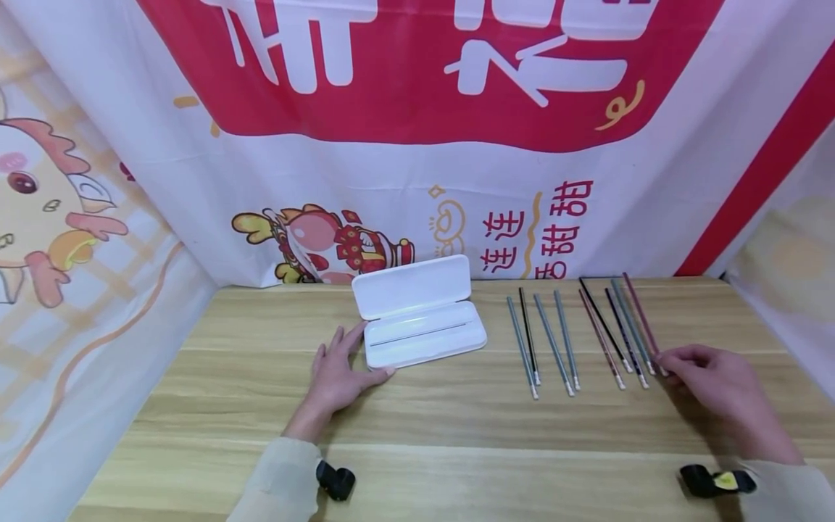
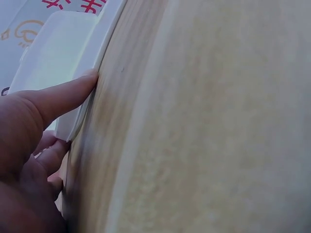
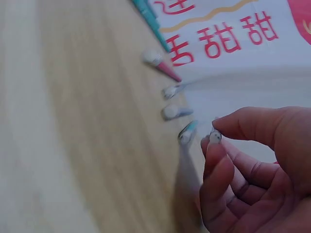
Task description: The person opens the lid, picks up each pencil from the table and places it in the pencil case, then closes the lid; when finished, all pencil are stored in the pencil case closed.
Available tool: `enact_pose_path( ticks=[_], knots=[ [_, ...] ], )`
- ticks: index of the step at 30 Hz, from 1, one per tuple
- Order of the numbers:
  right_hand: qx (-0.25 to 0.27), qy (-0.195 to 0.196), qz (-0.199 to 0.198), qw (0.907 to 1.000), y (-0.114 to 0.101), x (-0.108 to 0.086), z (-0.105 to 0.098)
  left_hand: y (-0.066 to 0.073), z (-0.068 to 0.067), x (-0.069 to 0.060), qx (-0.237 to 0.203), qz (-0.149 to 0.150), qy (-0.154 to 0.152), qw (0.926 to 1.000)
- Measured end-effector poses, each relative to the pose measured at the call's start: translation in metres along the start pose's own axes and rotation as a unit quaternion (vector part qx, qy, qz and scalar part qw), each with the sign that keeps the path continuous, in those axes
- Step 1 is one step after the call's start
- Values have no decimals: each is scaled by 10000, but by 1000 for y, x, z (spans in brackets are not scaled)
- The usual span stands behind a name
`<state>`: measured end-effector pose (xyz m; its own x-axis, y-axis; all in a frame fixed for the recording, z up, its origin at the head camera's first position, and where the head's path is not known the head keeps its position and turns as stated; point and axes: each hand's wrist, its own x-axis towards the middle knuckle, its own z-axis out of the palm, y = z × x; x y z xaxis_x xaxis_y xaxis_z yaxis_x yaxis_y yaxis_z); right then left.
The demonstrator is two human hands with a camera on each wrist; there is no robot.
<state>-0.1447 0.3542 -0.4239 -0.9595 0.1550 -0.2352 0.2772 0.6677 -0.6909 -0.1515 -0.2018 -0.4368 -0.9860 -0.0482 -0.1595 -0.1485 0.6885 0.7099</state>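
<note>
A white case (image 1: 427,346) lies with its lid (image 1: 412,287) raised at the back; a thin dark line runs along its inside. My left hand (image 1: 339,373) is at its left end, thumb on the front edge and fingers at the left side. The left wrist view shows the thumb of my left hand (image 2: 43,116) extended against the case's rim (image 2: 73,116). At the far right of the pencils, my right hand (image 1: 711,373) pinches the near end of a dark red pencil (image 1: 641,312). In the right wrist view, my right hand (image 3: 257,170) has its white tip (image 3: 215,137) between thumb and finger.
Several pencils lie between case and right hand: blue-grey ones (image 1: 551,341), a black one (image 1: 528,333), a reddish one (image 1: 600,337) and dark ones (image 1: 626,333). Their white ends face the near side. Printed cloth (image 1: 417,210) hangs behind the wooden table (image 1: 457,435).
</note>
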Motion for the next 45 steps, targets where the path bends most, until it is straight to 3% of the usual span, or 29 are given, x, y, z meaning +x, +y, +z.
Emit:
enact_pose_path(
  ticks=[8,13,18,26,35,45],
  knots=[
    [658,-249,56,9975,-7,0,-4,3,-3,-1,-148,15,-3,9999],
    [1027,-210,-169,9943,-11,-4,-4,4,-2,-1,-190,-25,-32,9998],
    [1092,-116,-379,9932,-16,-7,0,4,-1,-1,-191,7,-28,9998],
    [1171,-132,-393,9923,-24,-7,6,5,-1,0,-257,-47,34,9997],
    [1565,-429,-569,9851,-27,-7,9,3,1,1,-328,36,-8,9995],
    [722,-339,-852,9932,-61,-3,12,0,-1,0,-429,4,5,9991]
  ],
)
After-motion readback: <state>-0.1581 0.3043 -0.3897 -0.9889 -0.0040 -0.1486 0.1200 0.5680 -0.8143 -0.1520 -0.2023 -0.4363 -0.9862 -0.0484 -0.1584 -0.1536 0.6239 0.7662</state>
